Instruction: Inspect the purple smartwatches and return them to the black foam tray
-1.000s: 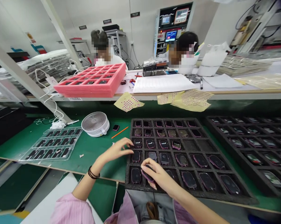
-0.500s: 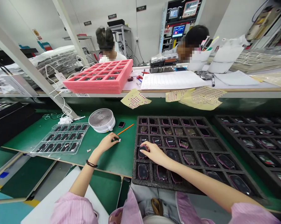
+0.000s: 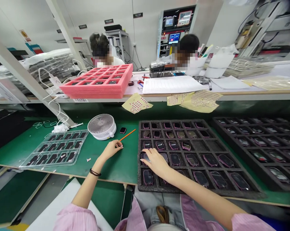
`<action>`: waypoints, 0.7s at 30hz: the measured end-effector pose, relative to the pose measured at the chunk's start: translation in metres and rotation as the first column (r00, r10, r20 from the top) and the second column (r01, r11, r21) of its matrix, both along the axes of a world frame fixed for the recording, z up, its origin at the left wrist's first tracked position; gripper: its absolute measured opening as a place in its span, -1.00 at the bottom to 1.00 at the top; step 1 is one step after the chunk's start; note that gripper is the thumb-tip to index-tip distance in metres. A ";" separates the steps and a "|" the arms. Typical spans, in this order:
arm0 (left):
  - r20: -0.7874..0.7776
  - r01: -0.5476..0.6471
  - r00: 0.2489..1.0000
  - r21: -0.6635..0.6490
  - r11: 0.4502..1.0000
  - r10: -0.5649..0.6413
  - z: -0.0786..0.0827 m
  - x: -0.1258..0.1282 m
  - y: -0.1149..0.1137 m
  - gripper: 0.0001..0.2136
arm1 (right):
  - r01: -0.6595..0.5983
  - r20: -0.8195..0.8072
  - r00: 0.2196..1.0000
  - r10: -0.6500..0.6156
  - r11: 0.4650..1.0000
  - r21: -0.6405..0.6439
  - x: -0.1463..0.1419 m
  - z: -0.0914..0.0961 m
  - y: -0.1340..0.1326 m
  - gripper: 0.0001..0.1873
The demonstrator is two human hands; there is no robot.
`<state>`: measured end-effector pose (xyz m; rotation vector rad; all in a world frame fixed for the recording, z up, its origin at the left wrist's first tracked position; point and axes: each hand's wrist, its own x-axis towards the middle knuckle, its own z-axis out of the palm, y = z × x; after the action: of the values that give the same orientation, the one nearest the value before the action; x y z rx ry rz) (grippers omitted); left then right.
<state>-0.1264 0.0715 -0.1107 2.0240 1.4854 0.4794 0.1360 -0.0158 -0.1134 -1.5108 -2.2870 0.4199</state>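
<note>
My left hand (image 3: 113, 149) rests near the green bench top with thumb and fingers pinched together. A small whitish piece shows at the fingertips, too small to name. Just beyond lies an orange stick (image 3: 128, 134), its near end by my knuckles. My right hand (image 3: 157, 163) reaches over the left side of a dark foam tray (image 3: 208, 146), thumb and fingers apart. Between them a smartwatch (image 3: 146, 156) lies in its compartment, partly covered by the hand. Lit white marks show on several watches in the row behind. A single smartwatch (image 3: 123, 130) lies on the bench.
A white round fan (image 3: 102, 126) stands behind my left hand. Left of it lies a clear plastic tray (image 3: 83, 141) of dark parts. A second foam tray (image 3: 252, 163) is at the right. A pink foam tray (image 3: 121, 91) sits on the shelf. Two people sit beyond.
The fingers of my right hand have spread over the same compartment. My left hand stays pinched, with less of the white piece showing. The view has shifted slightly.
</note>
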 end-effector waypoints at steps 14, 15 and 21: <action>0.121 -0.058 0.992 0.107 0.993 0.045 0.002 0.014 -0.006 -0.72 | -0.014 0.073 0.997 0.009 0.997 0.074 -0.019 0.005 -0.002 -0.67; 0.132 -0.049 0.991 0.143 0.988 0.030 0.004 0.015 -0.008 -0.72 | -0.040 0.051 0.998 0.036 0.997 0.064 -0.020 0.006 0.000 -0.68; 0.162 0.003 0.986 0.283 0.959 -0.050 0.022 0.026 -0.025 -0.76 | -0.078 -0.174 0.982 0.075 0.997 -0.011 -0.020 -0.003 0.003 -0.64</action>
<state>-0.1006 0.0464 -0.0884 2.1539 1.3477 0.8712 0.1156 -0.0124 -0.1168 -1.3412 -2.2143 0.5709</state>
